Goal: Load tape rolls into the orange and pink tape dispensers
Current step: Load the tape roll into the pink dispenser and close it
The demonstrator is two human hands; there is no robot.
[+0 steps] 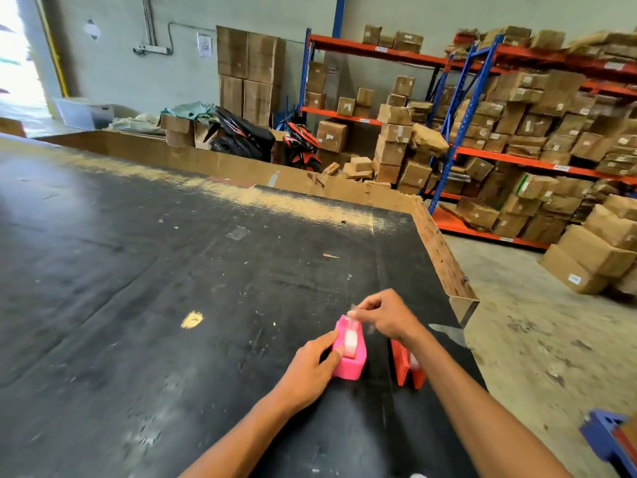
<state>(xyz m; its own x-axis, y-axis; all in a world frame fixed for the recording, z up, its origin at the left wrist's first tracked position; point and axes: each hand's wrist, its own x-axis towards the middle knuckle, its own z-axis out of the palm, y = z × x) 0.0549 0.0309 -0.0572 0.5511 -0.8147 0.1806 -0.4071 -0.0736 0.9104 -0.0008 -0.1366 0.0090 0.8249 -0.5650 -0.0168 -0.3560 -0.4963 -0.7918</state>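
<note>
A pink tape dispenser (355, 360) stands on the black table (172, 305) with a white tape roll (351, 340) seated in it. My left hand (312, 369) grips the dispenser's left side. Above the dispenser's far end, my right hand (386, 315) pinches the loose clear end of the tape. Just to the right stands an orange tape dispenser (403, 369), partly hidden behind my right forearm, with a pale roll showing inside it.
The table's right edge (444, 263) has a raised cardboard rim, with concrete floor beyond. Orange and blue shelves (517, 160) hold many cardboard boxes. A blue object (603, 439) sits at the lower right. Scraps and a yellow sticker (192, 319) lie on the table.
</note>
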